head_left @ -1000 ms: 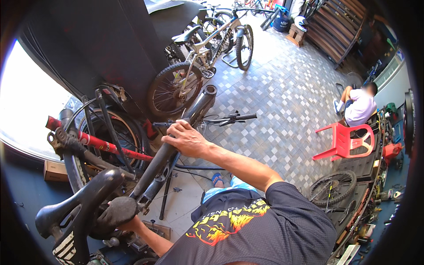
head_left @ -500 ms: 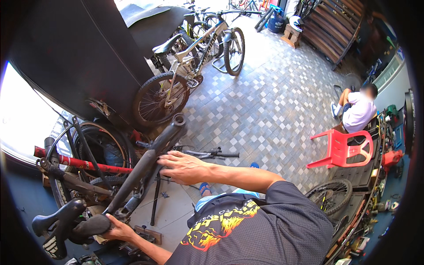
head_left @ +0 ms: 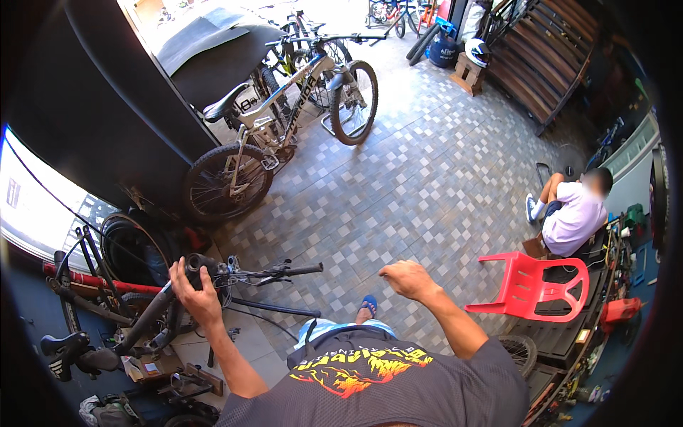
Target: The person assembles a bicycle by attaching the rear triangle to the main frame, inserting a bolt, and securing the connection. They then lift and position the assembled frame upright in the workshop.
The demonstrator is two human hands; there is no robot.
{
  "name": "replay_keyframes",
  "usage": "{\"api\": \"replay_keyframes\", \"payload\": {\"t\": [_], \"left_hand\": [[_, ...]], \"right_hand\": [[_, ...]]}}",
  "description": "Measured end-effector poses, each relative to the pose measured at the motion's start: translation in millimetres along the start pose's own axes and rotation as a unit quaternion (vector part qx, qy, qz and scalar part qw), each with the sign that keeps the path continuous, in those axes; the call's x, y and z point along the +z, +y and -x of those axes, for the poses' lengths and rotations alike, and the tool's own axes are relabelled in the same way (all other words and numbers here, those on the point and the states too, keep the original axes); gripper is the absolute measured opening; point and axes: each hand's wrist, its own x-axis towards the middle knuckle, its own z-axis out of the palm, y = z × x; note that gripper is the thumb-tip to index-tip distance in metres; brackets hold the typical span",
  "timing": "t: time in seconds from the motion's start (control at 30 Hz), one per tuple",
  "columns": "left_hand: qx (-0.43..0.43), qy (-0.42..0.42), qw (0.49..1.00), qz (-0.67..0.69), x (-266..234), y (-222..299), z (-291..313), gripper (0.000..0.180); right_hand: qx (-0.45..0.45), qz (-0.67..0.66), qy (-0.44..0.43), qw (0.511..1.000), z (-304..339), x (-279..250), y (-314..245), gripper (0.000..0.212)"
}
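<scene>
A black bicycle frame [head_left: 151,317] leans on the left, its saddle [head_left: 65,344] low and its head tube pointing up and away. My left hand [head_left: 197,297] grips the head-tube end, fingers on one side and thumb on the other. Out over the tiled floor, my right hand [head_left: 411,280] is apart from the frame with its fingers curled in. Whether anything small is inside that hand is hidden. Beyond the head tube lies a black handlebar [head_left: 295,270] with cables. A dark tube [head_left: 274,309] stretches across the floor below it.
A full-suspension bicycle [head_left: 284,128] stands ahead on the left. To the right is a red plastic chair [head_left: 523,285], with a seated person [head_left: 575,213] beyond it. A tool-covered bench [head_left: 569,359] runs along the right side. Tyres [head_left: 131,245] and a red tube [head_left: 142,287] lie behind the frame.
My left hand has moved from beside the saddle to the head-tube end. My right hand has left the frame, swung right and curled its fingers. The frame has dropped lower in view.
</scene>
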Motion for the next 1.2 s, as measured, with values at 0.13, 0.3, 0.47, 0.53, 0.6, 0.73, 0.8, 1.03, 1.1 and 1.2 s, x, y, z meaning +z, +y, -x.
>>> {"api": "replay_keyframes", "payload": {"t": [0.13, 0.3, 0.47, 0.53, 0.6, 0.73, 0.8, 1.03, 1.1, 1.2], "left_hand": [[-0.043, -0.032, 0.988, 0.145, 44.9, 60.9, -7.5, 0.016], [0.037, -0.139, 0.967, 0.212, 111.1, 130.0, 18.9, 0.014], [0.073, -0.292, 0.914, 0.271, 166.8, 181.4, 54.8, 0.016], [0.067, -0.345, 0.896, 0.271, 188.0, 199.0, 63.8, 0.022], [0.067, -0.435, 0.865, 0.24, 211.0, 211.8, 63.2, 0.037], [0.083, -0.531, 0.823, 0.181, 269.5, 239.3, 41.0, 0.051], [0.098, -0.598, 0.786, 0.121, 304.4, 256.3, 12.3, 0.051], [0.084, -0.546, 0.818, 0.164, 382.9, 294.0, -93.8, 0.048], [0.099, -0.522, 0.832, 0.161, 398.7, 300.9, -123.9, 0.074], [0.052, -0.508, 0.85, 0.132, 414.6, 301.8, -149.3, 0.07]], "right_hand": [[0.052, -0.035, 0.099, 0.993, 23.3, -25.6, 41.5, 0.023], [0.076, -0.008, 0.105, 0.992, 13.2, -39.7, 56.3, 0.037], [0.022, -0.003, 0.047, 0.999, -28.1, -46.7, 73.4, 0.03], [0.006, -0.016, 0.052, 0.998, -50.8, -49.7, 83.4, 0.022], [-0.018, -0.047, 0.084, 0.995, -80.7, -55.0, 96.0, 0.017], [-0.025, -0.034, 0.042, 0.998, -146.9, -80.7, 127.0, 0.02], [-0.031, -0.023, 0.025, 0.999, -184.5, -103.2, 143.7, 0.021], [-0.033, -0.001, 0.022, 0.999, -279.4, -186.0, 217.2, 0.019], [-0.005, -0.01, 0.024, 1.0, -300.1, -201.7, 235.7, 0.019], [-0.018, -0.006, 0.016, 1.0, -330.4, -215.7, 261.6, 0.019]]}}
